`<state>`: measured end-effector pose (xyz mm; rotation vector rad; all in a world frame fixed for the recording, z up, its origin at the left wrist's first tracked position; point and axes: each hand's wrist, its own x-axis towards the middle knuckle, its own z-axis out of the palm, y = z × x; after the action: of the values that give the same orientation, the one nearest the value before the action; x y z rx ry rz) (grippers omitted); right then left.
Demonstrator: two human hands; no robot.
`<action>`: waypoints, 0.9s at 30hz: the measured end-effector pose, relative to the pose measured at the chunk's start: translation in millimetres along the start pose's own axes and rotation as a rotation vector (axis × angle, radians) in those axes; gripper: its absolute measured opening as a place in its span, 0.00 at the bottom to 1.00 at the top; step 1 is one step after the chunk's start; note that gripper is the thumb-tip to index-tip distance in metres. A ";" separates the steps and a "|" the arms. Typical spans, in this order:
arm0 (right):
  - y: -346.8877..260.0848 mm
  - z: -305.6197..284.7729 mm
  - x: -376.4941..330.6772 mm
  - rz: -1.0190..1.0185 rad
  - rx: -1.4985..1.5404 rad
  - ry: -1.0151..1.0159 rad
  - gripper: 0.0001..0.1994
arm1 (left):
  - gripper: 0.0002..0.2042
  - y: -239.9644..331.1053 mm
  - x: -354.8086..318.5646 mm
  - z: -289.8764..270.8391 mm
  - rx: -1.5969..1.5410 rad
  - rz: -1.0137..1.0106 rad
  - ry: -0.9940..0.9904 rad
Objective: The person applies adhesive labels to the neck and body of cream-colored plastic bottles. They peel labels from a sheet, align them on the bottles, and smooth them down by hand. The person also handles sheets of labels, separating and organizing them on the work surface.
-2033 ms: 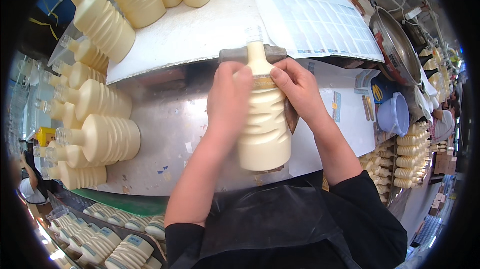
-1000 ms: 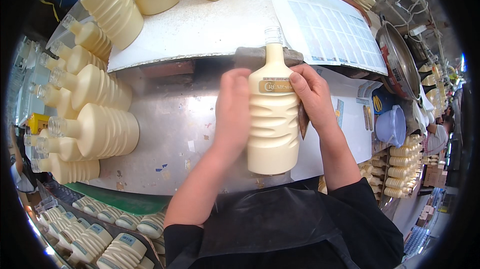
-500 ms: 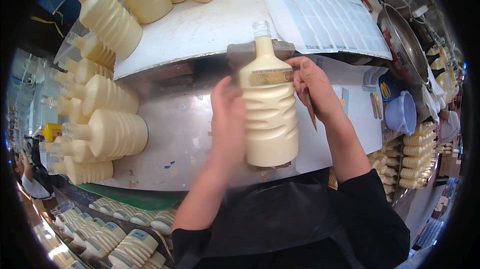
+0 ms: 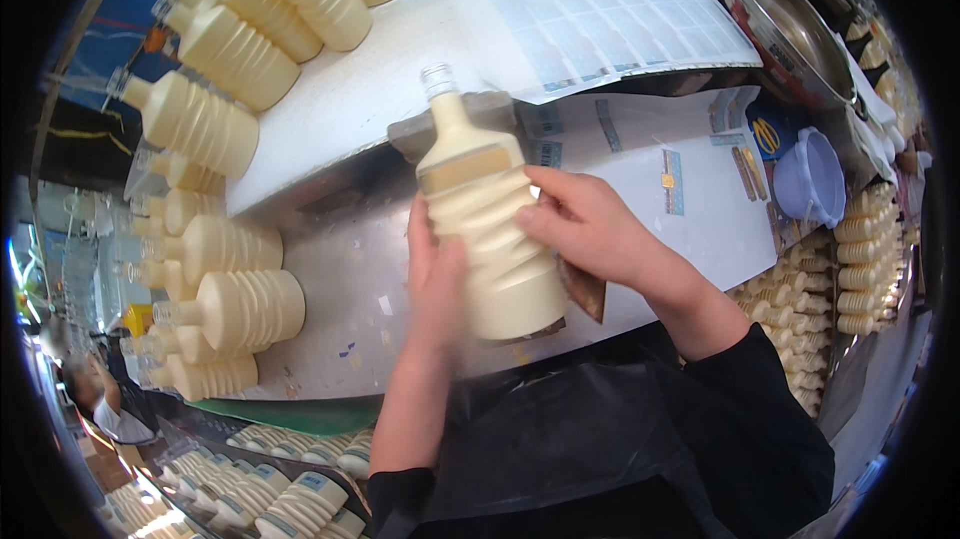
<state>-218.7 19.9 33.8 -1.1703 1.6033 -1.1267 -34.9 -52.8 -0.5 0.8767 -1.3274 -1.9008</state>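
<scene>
Two hands, your left (image 4: 438, 284) and right (image 4: 592, 227), flank one bottle (image 4: 487, 214) bearing one gold label (image 4: 478, 168). Right of your right hand: one blue-and-gold label (image 4: 669, 196), two brown strips (image 4: 743, 175), one bucket (image 4: 798, 184) and, farther up, one pan (image 4: 785, 27). Beyond both hands lies one label sheet (image 4: 610, 24). Left of your left hand, at least ten cream bottles (image 4: 250, 309) crowd together, overlapping too much for an exact count.
</scene>
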 end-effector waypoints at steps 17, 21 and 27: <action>29.8 -26.5 25.7 0.041 0.257 -0.019 0.26 | 0.31 6.1 8.1 12.0 0.237 0.122 0.120; 22.5 -19.4 50.3 -0.058 0.334 0.037 0.19 | 0.23 17.3 38.8 -0.8 0.122 0.052 0.127; 0.8 -7.0 51.4 -0.009 -0.032 0.151 0.15 | 0.19 7.2 55.7 -6.6 0.260 0.105 0.087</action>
<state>-236.7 -28.5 29.0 -1.1370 1.7378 -1.2243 -60.0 -103.3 -4.1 0.9842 -1.5580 -1.6157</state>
